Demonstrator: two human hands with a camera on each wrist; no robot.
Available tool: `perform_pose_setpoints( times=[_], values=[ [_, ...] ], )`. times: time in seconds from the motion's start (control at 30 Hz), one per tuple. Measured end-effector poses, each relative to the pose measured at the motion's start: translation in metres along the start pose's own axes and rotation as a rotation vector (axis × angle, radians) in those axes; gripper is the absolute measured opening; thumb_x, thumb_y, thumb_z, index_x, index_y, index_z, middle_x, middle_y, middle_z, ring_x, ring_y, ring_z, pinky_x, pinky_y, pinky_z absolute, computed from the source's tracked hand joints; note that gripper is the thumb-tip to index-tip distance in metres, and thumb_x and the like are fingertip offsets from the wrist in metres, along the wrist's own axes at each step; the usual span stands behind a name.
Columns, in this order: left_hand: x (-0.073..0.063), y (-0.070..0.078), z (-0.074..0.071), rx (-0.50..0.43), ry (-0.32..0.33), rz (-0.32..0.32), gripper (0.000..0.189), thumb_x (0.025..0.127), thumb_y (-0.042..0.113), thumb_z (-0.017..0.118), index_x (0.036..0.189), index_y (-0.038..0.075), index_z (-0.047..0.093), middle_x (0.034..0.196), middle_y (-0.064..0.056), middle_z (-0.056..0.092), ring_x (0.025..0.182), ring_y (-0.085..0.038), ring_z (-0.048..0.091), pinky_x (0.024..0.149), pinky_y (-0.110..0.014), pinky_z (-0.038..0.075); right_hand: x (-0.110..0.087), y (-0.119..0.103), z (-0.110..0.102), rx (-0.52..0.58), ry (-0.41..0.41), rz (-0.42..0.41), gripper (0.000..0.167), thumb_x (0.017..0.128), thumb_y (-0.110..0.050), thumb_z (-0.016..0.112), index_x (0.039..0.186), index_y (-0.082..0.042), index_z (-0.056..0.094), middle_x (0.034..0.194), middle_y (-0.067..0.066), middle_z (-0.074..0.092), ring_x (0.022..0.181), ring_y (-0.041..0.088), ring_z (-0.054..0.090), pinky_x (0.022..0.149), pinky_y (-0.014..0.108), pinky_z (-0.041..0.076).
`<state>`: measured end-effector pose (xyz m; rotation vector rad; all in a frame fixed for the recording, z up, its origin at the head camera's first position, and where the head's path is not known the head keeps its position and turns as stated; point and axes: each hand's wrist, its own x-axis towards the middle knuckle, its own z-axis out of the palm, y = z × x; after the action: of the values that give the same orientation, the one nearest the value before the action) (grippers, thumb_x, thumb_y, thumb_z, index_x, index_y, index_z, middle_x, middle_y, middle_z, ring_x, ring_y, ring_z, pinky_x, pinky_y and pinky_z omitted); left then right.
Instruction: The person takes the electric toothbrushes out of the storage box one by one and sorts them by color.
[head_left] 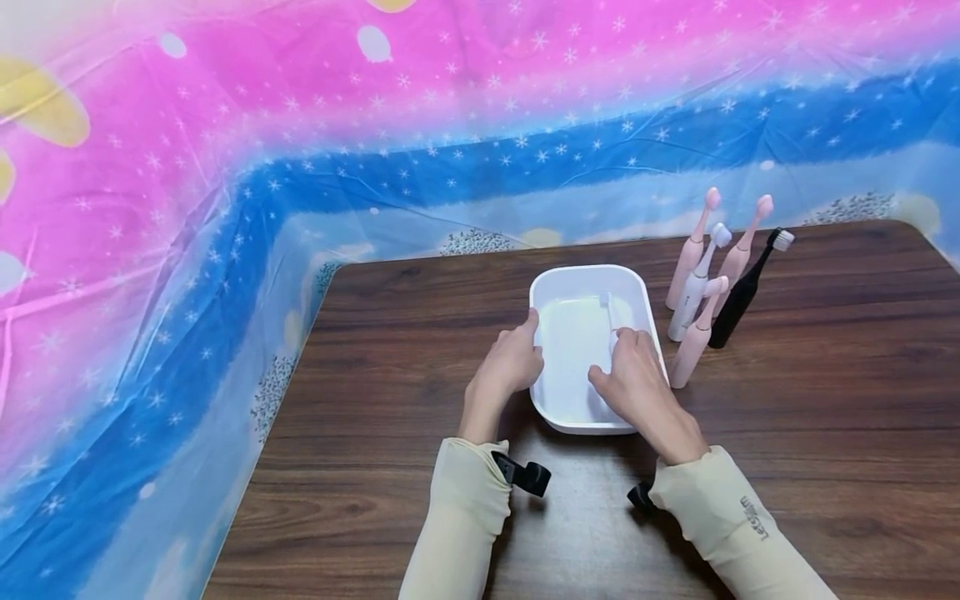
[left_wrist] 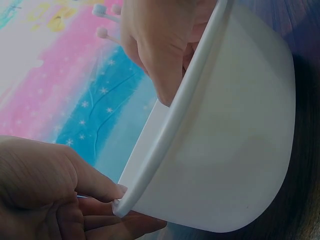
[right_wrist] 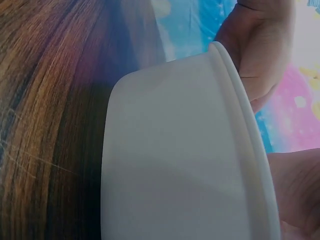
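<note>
A white plastic basin (head_left: 562, 421) sits on the wooden table. My left hand (head_left: 513, 360) pinches its left rim; in the left wrist view, the left hand (left_wrist: 40, 185) has its thumb over the rim and fingers underneath. Inside the basin, toward its right side, my right hand (head_left: 637, 379) grips a white electric toothbrush (head_left: 610, 313) by the handle. The brush head points to the far wall of the basin, and the hand covers most of the handle. In the right wrist view, the basin wall (right_wrist: 175, 150) hides much of the right hand (right_wrist: 297, 192).
Right of the basin several electric toothbrushes stand upright: pink ones (head_left: 691, 350), a white one (head_left: 688, 304) and a black one (head_left: 738, 304). The table (head_left: 390, 375) meets a patterned pink and blue cloth (head_left: 450, 108) at its back and left edges.
</note>
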<state>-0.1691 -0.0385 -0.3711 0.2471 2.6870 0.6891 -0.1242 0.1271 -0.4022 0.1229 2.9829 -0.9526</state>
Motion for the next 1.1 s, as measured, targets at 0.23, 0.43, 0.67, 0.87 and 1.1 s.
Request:
perform_pose_setpoints(
  times=[0.23,0.43,0.67,0.87,1.1],
  values=[
    [0.0,0.0,0.0,0.002,0.001,0.002,0.059,0.101,0.015,0.039,0.155,0.014,0.015,0.151,-0.011,0.039,0.135,-0.026,0.042,0.104,-0.041,0.039,0.004,0.002,0.002,-0.017,-0.039,0.014,0.057,0.084,-0.02,0.063,0.122,0.018,0.043,0.112,0.032,0.049,0.102,0.039,0.047,0.092,0.049,0.04],
    [-0.001,0.001,-0.001,-0.001,0.0,0.001,0.059,0.101,0.015,0.039,0.155,0.013,0.015,0.151,-0.01,0.038,0.135,-0.025,0.041,0.105,-0.041,0.039,0.009,0.003,0.0,-0.001,-0.114,0.025,0.054,0.083,-0.022,0.063,0.118,0.016,0.047,0.109,0.031,0.053,0.094,0.038,0.054,0.084,0.048,0.044],
    [0.0,0.001,-0.001,-0.003,-0.004,-0.009,0.059,0.101,0.015,0.039,0.155,0.013,0.014,0.152,-0.01,0.038,0.134,-0.025,0.043,0.103,-0.04,0.04,0.015,0.005,-0.001,0.018,-0.198,0.033,0.057,0.084,-0.021,0.063,0.125,0.016,0.046,0.118,0.033,0.054,0.103,0.037,0.054,0.091,0.047,0.044],
    [0.0,0.001,0.0,0.0,-0.006,-0.011,0.059,0.101,0.015,0.04,0.155,0.013,0.015,0.151,-0.011,0.038,0.133,-0.024,0.043,0.103,-0.039,0.04,0.017,0.006,0.0,-0.005,-0.237,0.038,0.05,0.083,-0.019,0.065,0.12,0.013,0.051,0.113,0.029,0.058,0.094,0.032,0.056,0.084,0.044,0.046],
    [0.0,0.002,-0.001,0.0,-0.004,-0.014,0.059,0.101,0.015,0.04,0.155,0.013,0.015,0.151,-0.01,0.038,0.134,-0.024,0.043,0.103,-0.039,0.04,0.019,0.005,0.0,-0.01,-0.254,0.047,0.044,0.083,-0.015,0.065,0.116,0.012,0.053,0.109,0.026,0.06,0.092,0.031,0.056,0.082,0.042,0.046]
  ],
)
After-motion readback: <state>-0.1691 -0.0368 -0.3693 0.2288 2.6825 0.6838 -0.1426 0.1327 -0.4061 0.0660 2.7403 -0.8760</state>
